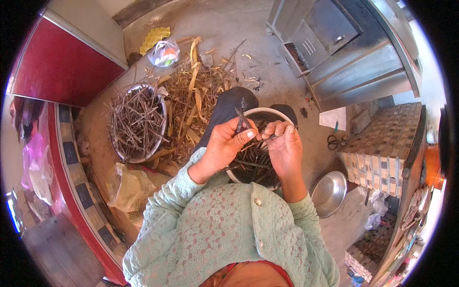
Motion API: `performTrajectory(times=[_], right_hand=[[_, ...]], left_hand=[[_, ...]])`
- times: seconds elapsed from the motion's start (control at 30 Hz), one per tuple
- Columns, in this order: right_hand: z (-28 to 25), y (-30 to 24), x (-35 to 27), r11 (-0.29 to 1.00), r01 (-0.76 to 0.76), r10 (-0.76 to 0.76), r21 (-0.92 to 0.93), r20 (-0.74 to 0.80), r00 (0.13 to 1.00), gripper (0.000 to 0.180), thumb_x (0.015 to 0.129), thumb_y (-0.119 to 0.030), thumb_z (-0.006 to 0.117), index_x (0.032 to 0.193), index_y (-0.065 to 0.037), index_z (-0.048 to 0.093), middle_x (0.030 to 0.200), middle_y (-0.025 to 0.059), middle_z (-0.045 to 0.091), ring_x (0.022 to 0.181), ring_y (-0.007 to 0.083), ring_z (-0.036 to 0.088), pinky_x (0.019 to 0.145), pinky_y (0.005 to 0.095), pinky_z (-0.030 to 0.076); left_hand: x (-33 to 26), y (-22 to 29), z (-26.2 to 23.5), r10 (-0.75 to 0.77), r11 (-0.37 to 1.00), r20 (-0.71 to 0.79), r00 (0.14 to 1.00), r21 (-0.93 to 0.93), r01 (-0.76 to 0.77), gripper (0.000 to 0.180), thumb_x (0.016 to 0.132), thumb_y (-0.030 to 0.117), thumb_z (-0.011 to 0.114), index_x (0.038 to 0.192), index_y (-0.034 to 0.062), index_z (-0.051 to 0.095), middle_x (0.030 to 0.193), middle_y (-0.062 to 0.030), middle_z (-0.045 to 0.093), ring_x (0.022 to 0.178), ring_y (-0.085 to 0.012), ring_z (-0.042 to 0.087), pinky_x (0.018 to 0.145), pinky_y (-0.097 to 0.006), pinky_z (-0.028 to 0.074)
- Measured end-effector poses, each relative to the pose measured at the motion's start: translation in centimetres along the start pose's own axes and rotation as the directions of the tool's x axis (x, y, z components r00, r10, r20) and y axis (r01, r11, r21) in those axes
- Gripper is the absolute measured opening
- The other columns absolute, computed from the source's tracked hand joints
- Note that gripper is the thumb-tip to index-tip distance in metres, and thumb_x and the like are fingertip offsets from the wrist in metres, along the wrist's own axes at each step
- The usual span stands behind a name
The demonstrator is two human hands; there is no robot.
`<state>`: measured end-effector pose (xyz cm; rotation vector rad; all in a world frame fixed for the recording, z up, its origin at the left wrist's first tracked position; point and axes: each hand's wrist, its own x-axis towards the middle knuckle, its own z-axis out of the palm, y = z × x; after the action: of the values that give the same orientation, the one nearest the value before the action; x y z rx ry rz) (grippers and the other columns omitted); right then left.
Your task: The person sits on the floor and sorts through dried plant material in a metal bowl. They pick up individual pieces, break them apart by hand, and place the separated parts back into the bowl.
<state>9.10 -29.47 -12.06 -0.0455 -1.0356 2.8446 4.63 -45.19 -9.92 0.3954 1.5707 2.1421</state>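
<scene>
In front of me, my left hand [228,143] is closed round a pair of small dark shears [242,114], whose pointed blades stick up apart. Beside it my right hand [285,149] has its fingers pinched on a thin dark twig [260,143]; the fingers hide part of it. Both hands are over a white-rimmed basin [271,111] between my legs. Dark twigs [253,160] lie inside that basin, partly covered by my hands. To the left, a second basin [163,125] is heaped with brown sticks [135,122].
Dry stalks and husks [193,103] litter the floor near the left basin. A plastic bag [165,53] lies farther off, a crumpled pale sack [129,189] nearer. At right are an empty metal bowl [329,193], scissors [333,142], a tiled block [377,148] and a metal cabinet [358,67].
</scene>
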Motion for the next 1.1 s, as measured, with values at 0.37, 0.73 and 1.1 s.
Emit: performTrajectory(times=[0.37, 0.73, 1.1], right_hand=[[-0.1, -0.2, -0.5, 0.945, 0.020, -0.021, -0.326, 0.001, 1.000, 0.026, 0.099, -0.028, 0.042, 0.102, -0.003, 0.049, 0.085, 0.0032, 0.052, 0.056, 0.0081, 0.046, 0.048, 0.0197, 0.037], [0.2, -0.6, -0.5, 0.985, 0.030, -0.035, -0.172, -0.028, 0.999, 0.030, 0.100, -0.030, 0.038, 0.106, -0.004, 0.050, 0.060, 0.0024, 0.048, 0.050, 0.0086, 0.040, 0.048, 0.0235, 0.033], [-0.9, -1.9, 0.4, 0.944, 0.222, -0.185, -0.246, 0.166, 0.969, 0.039, 0.099, -0.031, 0.033, 0.106, -0.002, 0.058, 0.116, 0.0169, 0.053, 0.110, 0.0277, 0.051, 0.095, 0.0404, 0.039]], left_hand=[[-0.2, 1.2, -1.5, -0.163, 0.980, 0.166, 0.973, -0.091, 0.179, 0.015, 0.090, 0.017, 0.060, 0.097, 0.0031, 0.062, 0.080, 0.0007, 0.062, 0.061, -0.0025, 0.045, 0.053, -0.018, 0.034], [-0.3, -0.7, -0.8, -0.123, 0.985, 0.112, 0.986, 0.132, 0.108, 0.011, 0.081, 0.008, 0.071, 0.087, 0.0009, 0.066, 0.079, 0.0003, 0.064, 0.071, -0.0031, 0.054, 0.063, -0.020, 0.045], [-0.2, -0.4, -0.1, 0.160, 0.871, 0.012, 0.987, 0.469, -0.146, 0.025, 0.070, 0.015, 0.079, 0.087, 0.0004, 0.068, 0.070, -0.0030, 0.059, 0.064, -0.0074, 0.052, 0.057, -0.024, 0.042]])
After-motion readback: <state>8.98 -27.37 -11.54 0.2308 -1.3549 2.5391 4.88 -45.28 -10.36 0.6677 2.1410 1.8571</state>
